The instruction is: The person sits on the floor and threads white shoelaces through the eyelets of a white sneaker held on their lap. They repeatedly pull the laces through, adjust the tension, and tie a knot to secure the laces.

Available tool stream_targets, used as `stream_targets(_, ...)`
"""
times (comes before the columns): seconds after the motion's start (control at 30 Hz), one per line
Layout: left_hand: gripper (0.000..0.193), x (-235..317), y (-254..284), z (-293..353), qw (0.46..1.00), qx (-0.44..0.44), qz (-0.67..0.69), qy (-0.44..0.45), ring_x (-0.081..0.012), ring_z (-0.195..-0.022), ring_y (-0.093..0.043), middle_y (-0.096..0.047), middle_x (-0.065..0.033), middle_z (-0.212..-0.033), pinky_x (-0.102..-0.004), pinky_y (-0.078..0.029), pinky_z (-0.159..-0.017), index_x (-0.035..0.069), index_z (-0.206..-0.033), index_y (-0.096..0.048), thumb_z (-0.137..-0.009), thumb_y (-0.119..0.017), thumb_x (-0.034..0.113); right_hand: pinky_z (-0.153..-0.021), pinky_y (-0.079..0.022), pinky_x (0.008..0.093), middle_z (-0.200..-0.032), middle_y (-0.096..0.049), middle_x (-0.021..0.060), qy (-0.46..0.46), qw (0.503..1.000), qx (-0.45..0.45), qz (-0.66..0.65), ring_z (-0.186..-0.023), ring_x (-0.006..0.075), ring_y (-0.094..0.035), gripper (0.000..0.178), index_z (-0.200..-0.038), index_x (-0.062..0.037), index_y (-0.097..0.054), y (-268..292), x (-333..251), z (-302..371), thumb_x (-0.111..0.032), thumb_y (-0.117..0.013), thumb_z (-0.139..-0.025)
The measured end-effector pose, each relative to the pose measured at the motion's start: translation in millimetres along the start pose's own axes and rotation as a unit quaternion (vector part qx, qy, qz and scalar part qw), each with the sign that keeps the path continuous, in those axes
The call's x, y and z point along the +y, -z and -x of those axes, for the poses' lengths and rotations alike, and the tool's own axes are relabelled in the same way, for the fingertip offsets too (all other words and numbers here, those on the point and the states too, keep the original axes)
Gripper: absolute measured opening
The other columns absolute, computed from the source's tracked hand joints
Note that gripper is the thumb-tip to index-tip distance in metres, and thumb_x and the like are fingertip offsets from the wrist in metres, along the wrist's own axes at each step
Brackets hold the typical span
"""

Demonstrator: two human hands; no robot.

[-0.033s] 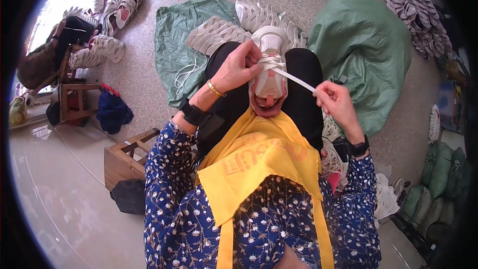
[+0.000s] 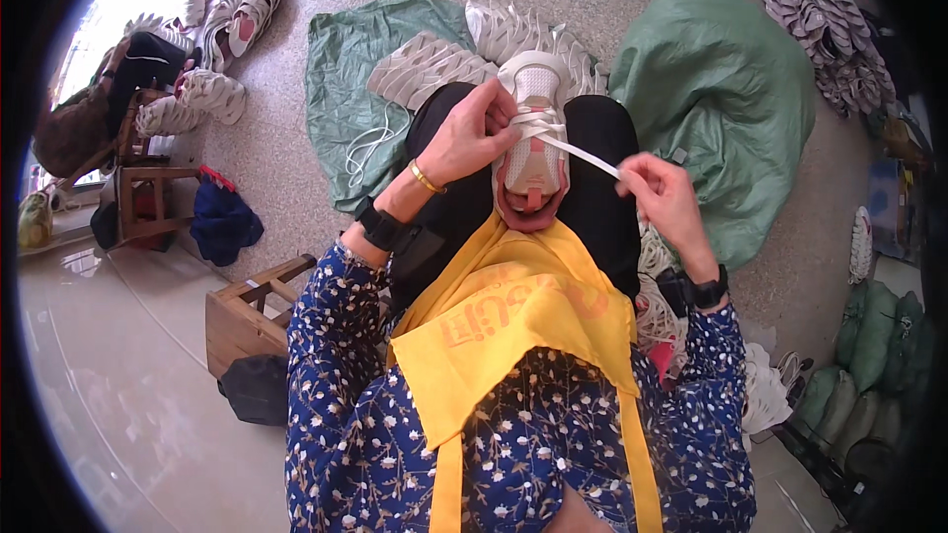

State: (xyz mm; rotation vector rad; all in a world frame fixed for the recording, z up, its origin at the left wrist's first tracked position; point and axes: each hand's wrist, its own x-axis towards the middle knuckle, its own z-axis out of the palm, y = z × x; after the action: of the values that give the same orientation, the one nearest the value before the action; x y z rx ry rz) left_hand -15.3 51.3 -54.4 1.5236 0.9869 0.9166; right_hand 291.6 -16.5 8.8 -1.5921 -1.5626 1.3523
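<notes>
A cream and pink shoe upper (image 2: 533, 170) lies between my knees, its open pink heel end toward me. White shoelace (image 2: 585, 156) crosses its front part in several passes. My left hand (image 2: 476, 133) is closed at the left edge of the upper, fingertips pinching the lace where it crosses. To the right, my right hand (image 2: 664, 199) pinches the lace's free length, which runs fairly straight from the upper to these fingers. A yellow apron (image 2: 523, 311) covers my lap below the upper's heel.
Beyond my knees, stacked pale uppers (image 2: 430, 69) lie on a green sack (image 2: 341, 59); a bulging green sack (image 2: 726, 118) stands on the right. A wooden stool (image 2: 242, 321) is at my left. Bundled white laces (image 2: 657, 311) hang by my right thigh.
My right hand has shifted slightly left and up, toward the upper, still pinching the lace. My left hand and the upper stay nearly where they were.
</notes>
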Motion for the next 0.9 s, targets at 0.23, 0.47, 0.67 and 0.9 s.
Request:
stream_targets(0.23, 0.02, 15, -4, 14, 0.996, 0.033, -0.082, 0.002, -0.0112, -0.07, -0.06, -0.061, -0.0053, -0.081, -0.0272, -0.052, -0.065, 0.001, -0.092, -0.059, -0.082, -0.075, 0.007, -0.059, -0.05, 0.0341, -0.092, -0.066, 0.0092, 0.241, 0.953, 0.072, 0.171, -0.063, 0.0213, -0.062, 0.017, -0.097, -0.0013, -0.066, -47, -37, -51, -0.008, -0.076, -0.085)
stream_targets(0.47, 0.015, 14, -4, 20, 0.997, 0.032, -0.061, 0.017, -0.0038, -0.068, -0.055, -0.059, 0.0014, -0.076, -0.0222, -0.047, -0.061, 0.002, -0.088, -0.059, -0.087, -0.073, 0.005, -0.072, -0.053, 0.0449, -0.091, -0.063, 0.0165, 0.325, 0.902, 0.06, 0.28, -0.084, 0.0369, -0.065, 0.005, -0.091, -0.0011, -0.063, -60, -32, -73, -0.005, -0.066, -0.089)
stream_targets(0.67, 0.015, 13, -4, 18, 0.998, 0.021, -0.062, 0.024, -0.0004, -0.07, -0.052, -0.057, 0.004, -0.077, -0.0196, -0.046, -0.061, 0.002, -0.088, -0.058, -0.089, -0.073, 0.005, -0.062, -0.049, 0.0379, -0.071, -0.061, 0.008, 0.192, 0.975, 0.029, 0.106, -0.065, 0.0242, -0.061, 0.011, -0.091, 0.0018, -0.062, -61, -18, -86, -0.009, -0.064, -0.092)
stream_targets(0.9, 0.017, 25, -1, 14, 0.992, 0.001, -0.122, 0.025, -0.0004, -0.068, -0.048, -0.054, 0.0052, -0.076, -0.0205, -0.042, -0.058, 0.004, -0.086, -0.055, -0.089, -0.071, 0.004, -0.048, -0.037, 0.0227, -0.07, -0.053, -0.0052, 0.019, 0.982, -0.171, -0.082, -0.055, 0.0022, -0.045, 0.013, -0.092, -0.0026, -0.061, -38, -14, -113, -0.014, -0.063, -0.098)
